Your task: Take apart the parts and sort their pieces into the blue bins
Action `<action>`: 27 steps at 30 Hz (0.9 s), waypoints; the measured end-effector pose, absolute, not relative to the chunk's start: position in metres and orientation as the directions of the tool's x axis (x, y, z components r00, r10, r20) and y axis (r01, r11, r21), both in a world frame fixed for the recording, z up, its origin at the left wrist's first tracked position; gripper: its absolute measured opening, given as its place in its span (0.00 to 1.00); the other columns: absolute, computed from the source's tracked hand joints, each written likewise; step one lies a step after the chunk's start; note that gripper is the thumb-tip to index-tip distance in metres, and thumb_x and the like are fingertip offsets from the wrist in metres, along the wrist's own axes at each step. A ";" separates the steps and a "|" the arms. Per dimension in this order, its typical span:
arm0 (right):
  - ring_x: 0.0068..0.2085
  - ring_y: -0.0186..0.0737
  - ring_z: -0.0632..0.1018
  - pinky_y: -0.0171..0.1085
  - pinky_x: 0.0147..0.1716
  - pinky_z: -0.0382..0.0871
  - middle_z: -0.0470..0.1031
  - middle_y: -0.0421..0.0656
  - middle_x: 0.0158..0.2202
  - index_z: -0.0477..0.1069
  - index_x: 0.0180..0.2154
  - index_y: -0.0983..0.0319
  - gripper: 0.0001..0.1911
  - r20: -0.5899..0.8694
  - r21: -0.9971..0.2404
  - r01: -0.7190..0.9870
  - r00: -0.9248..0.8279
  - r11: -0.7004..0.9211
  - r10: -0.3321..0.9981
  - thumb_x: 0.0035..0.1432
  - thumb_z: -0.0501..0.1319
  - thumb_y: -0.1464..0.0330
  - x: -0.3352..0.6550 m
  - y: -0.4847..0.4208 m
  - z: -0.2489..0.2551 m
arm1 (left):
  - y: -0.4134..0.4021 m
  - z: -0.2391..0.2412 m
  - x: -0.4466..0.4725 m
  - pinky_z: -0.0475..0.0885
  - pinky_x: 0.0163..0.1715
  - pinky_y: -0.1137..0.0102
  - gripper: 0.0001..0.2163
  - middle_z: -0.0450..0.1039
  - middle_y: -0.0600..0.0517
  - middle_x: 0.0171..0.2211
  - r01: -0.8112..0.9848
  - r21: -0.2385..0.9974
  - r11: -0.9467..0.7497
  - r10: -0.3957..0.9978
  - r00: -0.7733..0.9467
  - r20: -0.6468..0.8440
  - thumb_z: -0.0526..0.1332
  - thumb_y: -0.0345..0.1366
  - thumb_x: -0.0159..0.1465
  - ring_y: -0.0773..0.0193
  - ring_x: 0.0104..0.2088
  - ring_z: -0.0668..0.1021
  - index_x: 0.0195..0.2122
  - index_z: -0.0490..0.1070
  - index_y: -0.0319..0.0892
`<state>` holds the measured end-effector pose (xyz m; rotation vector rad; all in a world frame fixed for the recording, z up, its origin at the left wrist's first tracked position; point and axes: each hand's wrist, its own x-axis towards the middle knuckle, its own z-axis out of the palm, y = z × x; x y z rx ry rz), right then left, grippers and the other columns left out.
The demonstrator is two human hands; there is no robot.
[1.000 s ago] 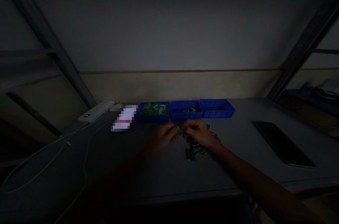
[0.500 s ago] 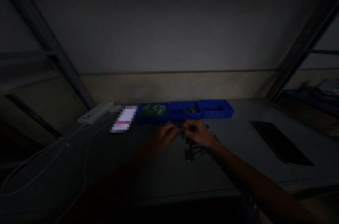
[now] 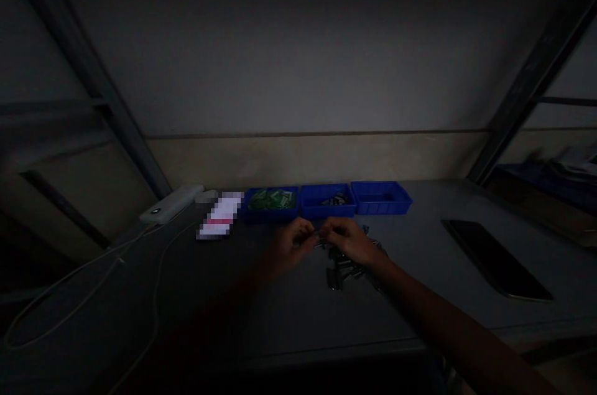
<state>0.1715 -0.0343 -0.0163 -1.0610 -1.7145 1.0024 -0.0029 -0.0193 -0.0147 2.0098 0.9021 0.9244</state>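
Note:
In the dim light my left hand [image 3: 293, 242] is closed in a pinch, its fingertips meeting those of my right hand [image 3: 351, 242]. A small shiny piece, too dark to name, shows between the two sets of fingers. My right hand is pinched closed too, above a loose pile of small shiny metal pieces [image 3: 345, 272] on the grey table [image 3: 280, 320]. Just beyond the hands stands a blue bin with green pieces [image 3: 273, 199]. Beside it is a blue bin [image 3: 310, 197] with small dark metallic pieces.
A third blue bin [image 3: 381, 203] stands at the right of the row. A lit phone [image 3: 220, 216] and a white device [image 3: 171, 204] with cables [image 3: 156, 289] lie on the left. A dark tablet [image 3: 497, 260] lies on the right. Behind rises a wall [image 3: 321, 155].
My hands have come together, closing the gap between their fingertips. The whole view has shifted slightly, with the scene sitting a little lower.

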 end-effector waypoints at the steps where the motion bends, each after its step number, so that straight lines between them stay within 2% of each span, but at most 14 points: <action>1: 0.23 0.29 0.63 0.30 0.24 0.56 0.61 0.36 0.20 0.64 0.24 0.63 0.11 0.269 -0.913 0.238 -0.257 0.330 0.928 0.52 0.56 0.63 0.171 -0.034 -0.016 | -0.019 -0.015 -0.003 0.64 0.27 0.73 0.11 0.68 0.54 0.26 0.301 0.838 -0.455 0.826 0.495 0.270 0.55 0.43 0.58 0.68 0.27 0.71 0.31 0.66 0.40; 5: 0.23 0.29 0.63 0.30 0.24 0.56 0.61 0.35 0.20 0.63 0.23 0.63 0.07 0.311 -0.898 0.235 -0.258 0.372 0.915 0.50 0.55 0.67 0.170 -0.035 -0.017 | -0.016 -0.017 -0.003 0.63 0.24 0.73 0.19 0.66 0.54 0.20 0.307 0.893 -0.330 0.857 0.495 0.147 0.48 0.47 0.62 0.69 0.23 0.69 0.24 0.66 0.40; 10: 0.23 0.29 0.63 0.30 0.24 0.56 0.61 0.35 0.20 0.63 0.23 0.63 0.05 0.334 -0.878 0.245 -0.303 0.412 0.893 0.47 0.55 0.69 0.168 -0.036 -0.020 | -0.016 -0.017 -0.001 0.60 0.21 0.74 0.18 0.63 0.55 0.19 0.298 0.915 -0.271 0.836 0.545 0.070 0.51 0.48 0.60 0.70 0.21 0.67 0.22 0.65 0.39; 18: 0.22 0.27 0.59 0.29 0.22 0.51 0.54 0.33 0.19 0.57 0.22 0.62 0.07 0.338 -0.848 0.314 -0.300 0.427 0.892 0.48 0.56 0.70 0.168 -0.039 -0.014 | -0.016 -0.010 -0.004 0.59 0.23 0.75 0.15 0.61 0.56 0.20 0.330 0.889 -0.319 0.824 0.559 0.088 0.52 0.46 0.58 0.71 0.22 0.65 0.26 0.65 0.38; 23: 0.24 0.28 0.61 0.28 0.23 0.52 0.57 0.34 0.20 0.59 0.24 0.62 0.07 0.357 -0.796 0.384 -0.327 0.468 0.875 0.52 0.54 0.69 0.170 -0.040 -0.013 | -0.016 -0.007 -0.005 0.59 0.24 0.74 0.14 0.62 0.56 0.21 0.347 0.874 -0.340 0.828 0.551 0.103 0.54 0.45 0.58 0.70 0.24 0.66 0.27 0.66 0.38; 27: 0.24 0.28 0.62 0.29 0.23 0.53 0.59 0.34 0.21 0.59 0.25 0.62 0.08 0.313 -0.814 0.387 -0.336 0.433 0.888 0.55 0.51 0.67 0.170 -0.040 -0.012 | -0.014 -0.011 -0.005 0.60 0.24 0.75 0.13 0.63 0.56 0.23 0.340 0.869 -0.360 0.825 0.552 0.126 0.56 0.45 0.57 0.70 0.25 0.66 0.29 0.67 0.38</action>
